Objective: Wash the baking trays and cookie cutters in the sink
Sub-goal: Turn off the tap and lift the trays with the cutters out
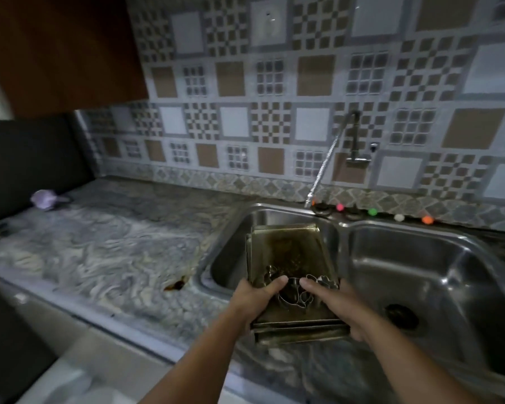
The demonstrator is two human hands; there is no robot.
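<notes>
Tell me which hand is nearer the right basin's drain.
Right. The right hand grips the trays' right edge, just left of the drain. The left hand holds the left edge, farther away beyond the stack.

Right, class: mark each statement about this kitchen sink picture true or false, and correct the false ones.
1. Both hands hold the stack of baking trays. True: left hand, right hand.
2. The cookie cutters lie on the counter. False: they sit on the top tray.
3. The sink has two basins. True.
4. Water is pouring from the tap. False: no stream is visible.
5. The trays are above the right basin. False: above the left basin.
</notes>
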